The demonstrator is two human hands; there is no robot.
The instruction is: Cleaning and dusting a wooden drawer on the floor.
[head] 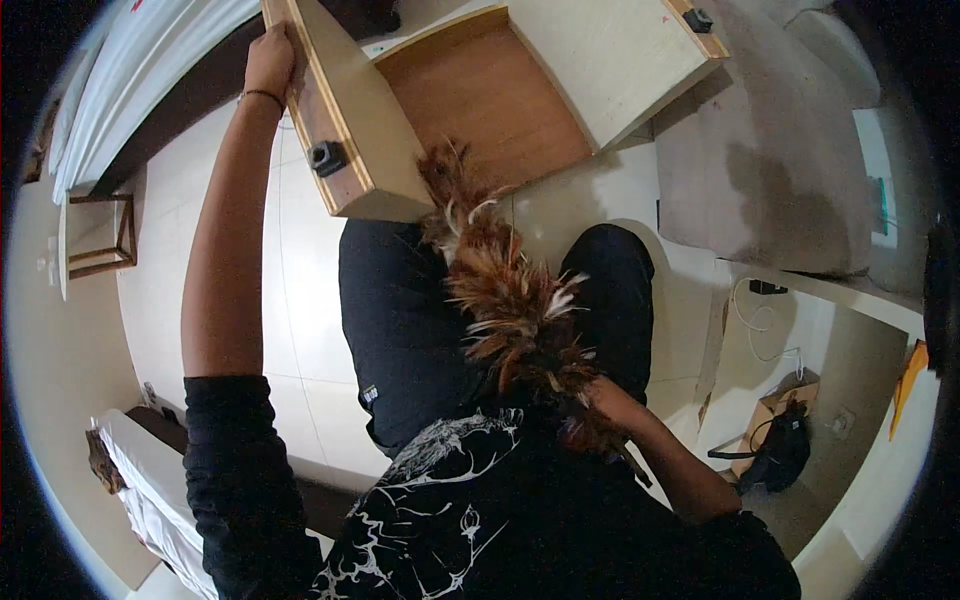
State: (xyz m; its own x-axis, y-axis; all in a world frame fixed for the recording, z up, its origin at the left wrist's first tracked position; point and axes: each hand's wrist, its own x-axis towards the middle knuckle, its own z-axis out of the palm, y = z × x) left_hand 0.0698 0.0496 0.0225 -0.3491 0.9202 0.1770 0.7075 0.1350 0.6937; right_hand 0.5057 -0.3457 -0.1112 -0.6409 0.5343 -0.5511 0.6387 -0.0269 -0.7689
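Note:
My left hand (268,60) grips the outer edge of a side panel (352,105) of a wooden furniture piece at the top of the view. This piece has pale panels, a brown inner panel (487,90) and light plywood edges. One black foot (327,158) shows on the near edge and another black foot (698,20) at the far right corner. Held in my right hand (611,405) is a brown feather duster (517,300), which slants up between my knees. Its feathered tip touches or overlaps the panel's lower corner. Feathers partly hide my right fingers.
Pale floor tiles (315,315) run around my legs. At left stand a white-sheeted bed (142,97) and a small wooden frame (101,236). On the right are a greyish upholstered seat (765,165), a white cable (750,319) and a black bag (784,446) by a cardboard box (754,431).

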